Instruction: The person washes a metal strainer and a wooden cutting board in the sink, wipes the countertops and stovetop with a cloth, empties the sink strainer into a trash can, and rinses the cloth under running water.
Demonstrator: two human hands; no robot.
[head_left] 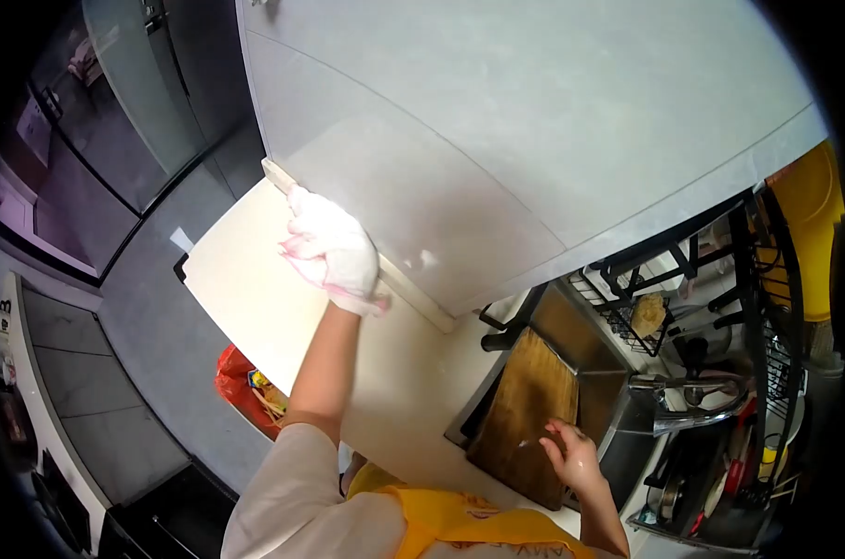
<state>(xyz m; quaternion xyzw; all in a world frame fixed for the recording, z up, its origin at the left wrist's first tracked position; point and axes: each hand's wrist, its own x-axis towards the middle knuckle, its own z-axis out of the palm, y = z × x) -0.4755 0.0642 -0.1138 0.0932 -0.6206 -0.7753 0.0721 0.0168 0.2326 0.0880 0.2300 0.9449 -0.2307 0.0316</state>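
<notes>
My left hand is pressed onto a white cloth with pink edges, which covers nearly all of its fingers. The cloth lies against the raised ledge at the back of the cream countertop, where it meets the grey wall. Over the lower right end of a wooden cutting board hovers my right hand. Its thumb stands apart from loosely bent fingers, and it holds nothing. The board lies across the steel sink.
Right of the board stand a metal faucet and a black dish rack with utensils. A yellow basin is at the far right. Below the counter's left edge sits a red bag-lined bin. Glass doors are at upper left.
</notes>
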